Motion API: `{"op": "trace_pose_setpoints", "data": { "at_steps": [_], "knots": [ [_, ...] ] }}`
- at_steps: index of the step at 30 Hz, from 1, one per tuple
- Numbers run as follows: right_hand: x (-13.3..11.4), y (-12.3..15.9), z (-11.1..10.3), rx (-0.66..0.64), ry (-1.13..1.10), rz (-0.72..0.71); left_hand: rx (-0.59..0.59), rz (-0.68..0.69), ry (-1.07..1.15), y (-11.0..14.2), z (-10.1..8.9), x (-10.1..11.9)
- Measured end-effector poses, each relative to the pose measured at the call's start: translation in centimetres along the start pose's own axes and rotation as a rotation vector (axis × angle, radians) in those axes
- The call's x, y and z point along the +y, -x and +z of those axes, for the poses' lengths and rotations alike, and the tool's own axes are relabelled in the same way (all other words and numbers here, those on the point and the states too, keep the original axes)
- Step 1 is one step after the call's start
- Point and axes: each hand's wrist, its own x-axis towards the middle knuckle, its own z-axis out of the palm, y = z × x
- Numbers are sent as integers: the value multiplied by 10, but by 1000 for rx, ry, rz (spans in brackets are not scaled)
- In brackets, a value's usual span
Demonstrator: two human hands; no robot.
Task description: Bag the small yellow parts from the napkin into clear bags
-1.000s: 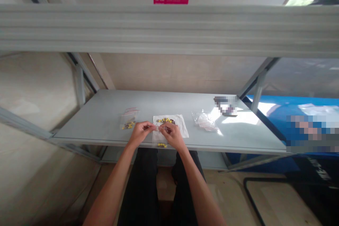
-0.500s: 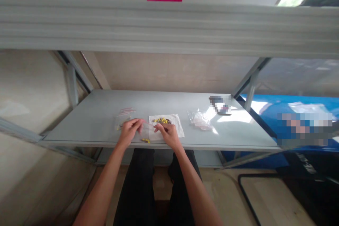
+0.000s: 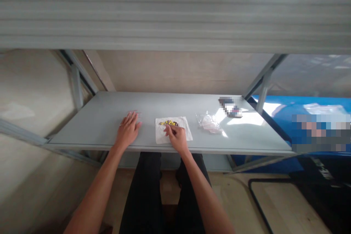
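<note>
My left hand (image 3: 128, 128) lies flat with fingers stretched out, over the place where small clear zip bags lie; pink-red bag edges (image 3: 135, 112) peek out past the fingertips. On a white cloth or paper sheet (image 3: 161, 137) sits a pile of small yellow and dark pieces (image 3: 168, 122), too small to name. My right hand (image 3: 177, 138) is at the near side of this pile, its thumb and fingers drawn together. Whatever may be between those fingertips is hidden.
Right of the sheet is a stack of clear plastic bags (image 3: 210, 122). A blurred-out phone-like object (image 3: 230, 108) rests at the table's (image 3: 90, 128) back right. A thick grey shelf beam (image 3: 175, 22) crosses above, and metal struts (image 3: 264, 87) flank the table.
Both hands were holding a clear zip bag with yellow pieces. My left hand has moved left with it and now lies flat over the bags; my right hand has moved to the pile.
</note>
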Motion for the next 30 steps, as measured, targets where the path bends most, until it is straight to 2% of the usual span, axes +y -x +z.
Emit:
{"op": "trace_pose_setpoints", "data": {
  "at_steps": [2, 4, 5, 7, 8, 10, 12, 14, 17, 21, 23, 27, 30],
  "knots": [
    [-2, 0, -6, -6, 43, -27, -32, -4, -19, 3, 10, 2],
    [-2, -1, -22, 10, 140, -75, -42, -19, -37, 3, 16, -1],
    [0, -2, -35, 45, 218, -99, -45, -25, -45, 2, 18, -3],
    [9, -3, -67, 201, 406, -109, -54, -33, -56, 0, 19, -7],
    [16, -4, -85, 291, 511, -95, -58, -35, -59, -1, 20, -8],
    [32, -6, -118, 390, 718, -22, -57, -41, -61, -2, 20, -7],
    [48, -7, -143, 335, 874, 63, -36, -54, -54, -2, 20, -6],
    [60, -6, -158, 243, 948, 109, -11, -64, -41, -2, 20, -4],
    [69, -6, -166, 220, 951, 96, 6, -65, -21, -1, 18, -2],
    [70, -9, -168, 338, 824, 75, 15, -88, 17, -1, 14, 1],
    [69, -10, -165, 356, 788, 97, 41, -101, 26, -2, 10, 4],
    [69, -13, -158, 325, 809, 128, 179, -102, 0, -1, -6, 14],
    [66, -15, -157, 391, 646, 112, 301, -73, 19, 3, -20, 22]
  ]
}}
